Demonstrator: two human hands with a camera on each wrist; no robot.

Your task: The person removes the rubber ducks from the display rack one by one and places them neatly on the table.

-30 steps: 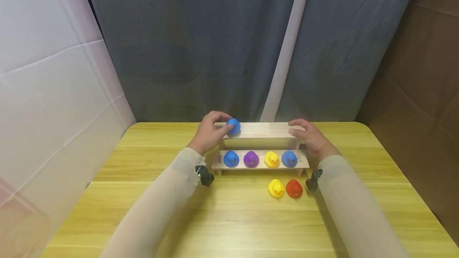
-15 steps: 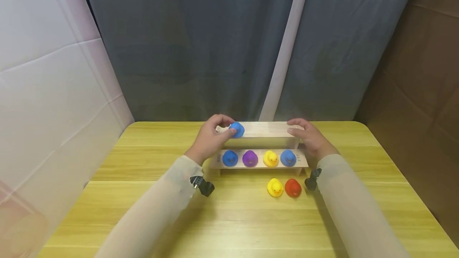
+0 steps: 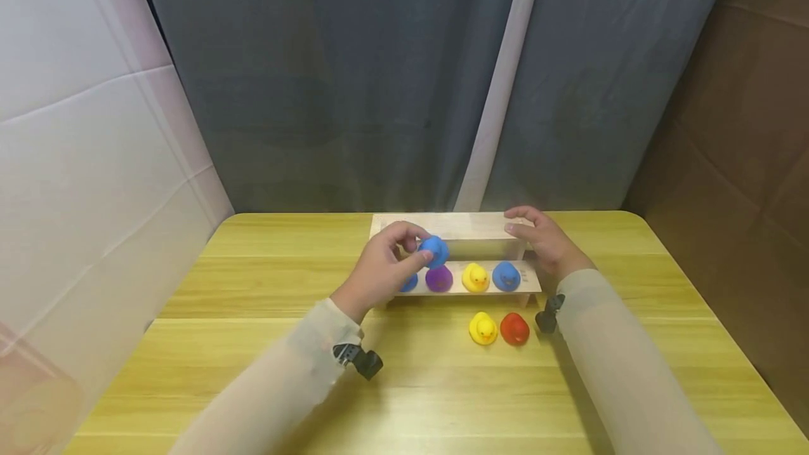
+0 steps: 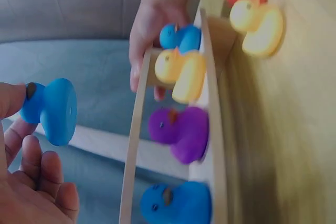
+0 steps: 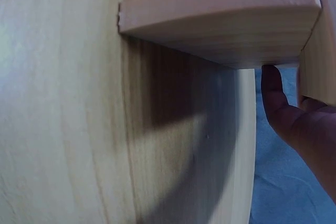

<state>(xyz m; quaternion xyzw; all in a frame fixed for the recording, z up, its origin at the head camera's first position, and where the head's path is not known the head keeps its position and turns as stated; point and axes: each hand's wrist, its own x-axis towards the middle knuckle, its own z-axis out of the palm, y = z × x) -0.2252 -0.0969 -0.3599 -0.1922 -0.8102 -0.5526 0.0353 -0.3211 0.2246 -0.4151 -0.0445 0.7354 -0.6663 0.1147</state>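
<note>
My left hand (image 3: pixel 379 272) pinches a blue rubber duck (image 3: pixel 434 251) between thumb and fingers. In the left wrist view that duck (image 4: pixel 59 111) is off the wood, its flat base turned toward the stand. A two-tier wooden stand has a bare upper shelf (image 3: pixel 468 225). Along the lower shelf (image 3: pixel 531 281) sit a partly covered blue duck (image 3: pixel 409 284), a purple duck (image 3: pixel 439 279), a yellow duck (image 3: pixel 475 277) and another blue duck (image 3: pixel 507 277). My right hand (image 3: pixel 548 244) grips the upper shelf's right end; the right wrist view shows a finger (image 5: pixel 275 95) beneath the board.
In front of the stand, a second yellow duck (image 3: pixel 483 328) and a red duck (image 3: pixel 515 329) sit on the wooden table (image 3: pixel 417 399). A grey curtain (image 3: pixel 329 90) hangs behind the table, with a white panel (image 3: pixel 82 160) at left and a brown one (image 3: pixel 733 160) at right.
My left hand has lifted the blue duck from the upper shelf's left end and brought it rightward and toward me, over the lower row. The right hand stays at the shelf's end.
</note>
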